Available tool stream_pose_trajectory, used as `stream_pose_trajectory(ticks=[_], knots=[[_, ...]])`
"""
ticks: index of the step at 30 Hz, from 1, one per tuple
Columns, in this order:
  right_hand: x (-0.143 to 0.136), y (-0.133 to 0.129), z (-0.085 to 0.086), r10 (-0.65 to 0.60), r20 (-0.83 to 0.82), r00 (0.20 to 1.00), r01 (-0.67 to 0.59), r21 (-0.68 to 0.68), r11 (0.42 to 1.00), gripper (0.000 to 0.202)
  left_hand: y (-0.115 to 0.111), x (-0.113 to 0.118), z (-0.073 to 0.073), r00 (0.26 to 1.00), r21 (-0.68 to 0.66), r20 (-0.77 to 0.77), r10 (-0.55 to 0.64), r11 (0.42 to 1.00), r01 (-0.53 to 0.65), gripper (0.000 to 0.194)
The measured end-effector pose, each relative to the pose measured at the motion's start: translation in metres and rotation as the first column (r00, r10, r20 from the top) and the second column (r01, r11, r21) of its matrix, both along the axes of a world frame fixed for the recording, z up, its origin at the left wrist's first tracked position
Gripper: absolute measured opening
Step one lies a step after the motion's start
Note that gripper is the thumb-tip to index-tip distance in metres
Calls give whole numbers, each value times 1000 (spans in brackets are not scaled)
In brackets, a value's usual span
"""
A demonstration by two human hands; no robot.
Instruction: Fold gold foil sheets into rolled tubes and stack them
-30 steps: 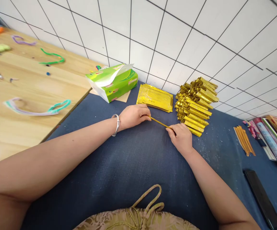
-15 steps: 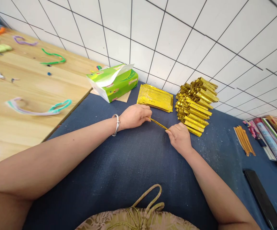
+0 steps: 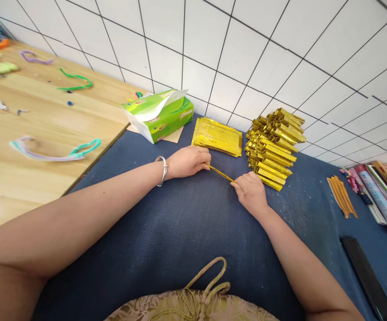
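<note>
Left hand (image 3: 188, 161) and right hand (image 3: 251, 192) each pinching an end of a thin gold foil strip (image 3: 220, 173), above blue-covered bench (image 3: 166, 232), stack of folded gold pieces (image 3: 273, 149) just beside

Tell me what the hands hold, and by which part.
A folded gold foil strip: left hand pinches one end, right hand the other.

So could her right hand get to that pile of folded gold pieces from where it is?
Probably yes. The right hand sits just beside the pile of folded gold pieces with nothing between them, though it now pinches a gold strip with the left hand.
</note>
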State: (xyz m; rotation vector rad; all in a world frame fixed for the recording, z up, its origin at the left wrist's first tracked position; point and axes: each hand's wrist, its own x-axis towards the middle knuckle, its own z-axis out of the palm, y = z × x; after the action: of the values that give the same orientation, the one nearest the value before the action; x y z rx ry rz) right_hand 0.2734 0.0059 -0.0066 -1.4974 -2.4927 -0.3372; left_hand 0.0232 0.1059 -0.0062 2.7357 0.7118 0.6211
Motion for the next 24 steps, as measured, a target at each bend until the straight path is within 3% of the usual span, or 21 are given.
stream_pose_trajectory(ticks=[7,14,24], knots=[[-1,0,0,12,-23,1000,-12,-6,1000,29,-7,4,1,998,-7,0,-64,998,64,21],[-1,-1,-2,17,-70,997,-18,-19,1000,27,-14,6,4,999,74,-31,-18,997,20,21],[-2,-1,-1,28,-103,994,-32,-29,999,24,-18,12,3,998,91,-57,16,996,-11,21]])
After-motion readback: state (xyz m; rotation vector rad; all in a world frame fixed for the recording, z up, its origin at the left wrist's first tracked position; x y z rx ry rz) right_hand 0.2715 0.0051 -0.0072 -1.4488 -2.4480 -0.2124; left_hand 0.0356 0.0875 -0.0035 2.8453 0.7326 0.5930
